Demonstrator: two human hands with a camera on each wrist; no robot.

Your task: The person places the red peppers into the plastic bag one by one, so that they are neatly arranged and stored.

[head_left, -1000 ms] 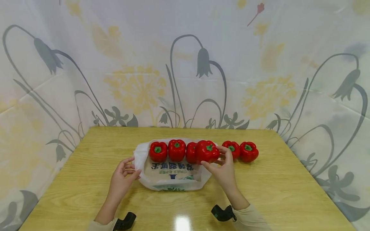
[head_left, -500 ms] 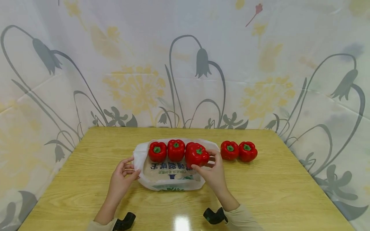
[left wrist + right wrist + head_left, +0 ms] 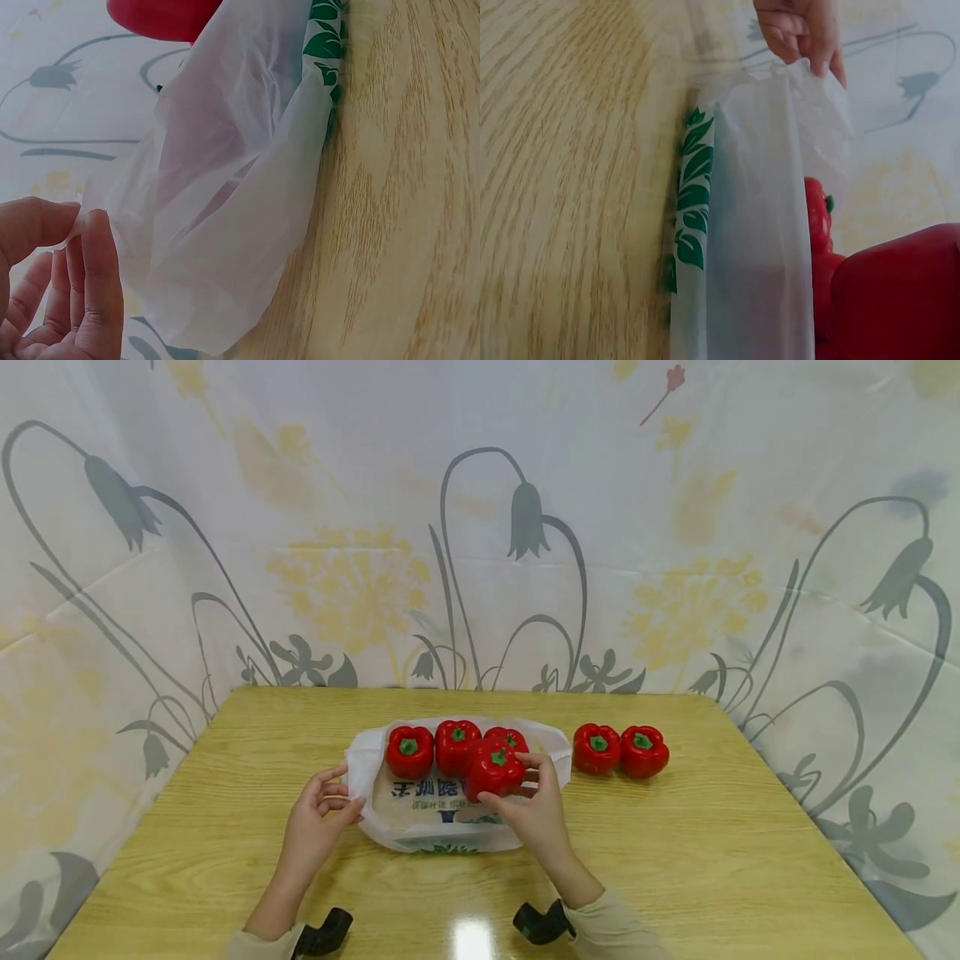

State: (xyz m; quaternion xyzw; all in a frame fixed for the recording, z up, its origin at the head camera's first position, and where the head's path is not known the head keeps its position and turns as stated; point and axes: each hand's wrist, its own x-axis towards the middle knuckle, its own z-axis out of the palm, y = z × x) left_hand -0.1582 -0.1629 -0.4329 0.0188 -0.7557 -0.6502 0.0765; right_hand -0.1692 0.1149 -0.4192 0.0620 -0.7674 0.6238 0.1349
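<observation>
A white plastic bag (image 3: 480,837) with green leaf print and dark lettering lies spread open on the wooden table. Three red bell peppers with green stems stand in a row at its back: a left pepper (image 3: 409,753), a middle pepper (image 3: 454,745) and a right pepper (image 3: 510,738), the last partly hidden. My left hand (image 3: 322,814) pinches the bag's left edge between thumb and fingers, plain in the left wrist view. My right hand (image 3: 532,810) grips another red bell pepper (image 3: 492,770) over the bag, in front of the row. In the right wrist view this pepper (image 3: 900,300) looms large.
Two more red bell peppers, one nearer the bag (image 3: 596,750) and one farther right (image 3: 643,753), stand side by side on the table (image 3: 720,827). Behind the table hangs a pale cloth (image 3: 480,568) with flower prints.
My right hand has carried its pepper leftward and slightly nearer to me over the bag. My left hand keeps its pinch on the bag's edge, about where it was.
</observation>
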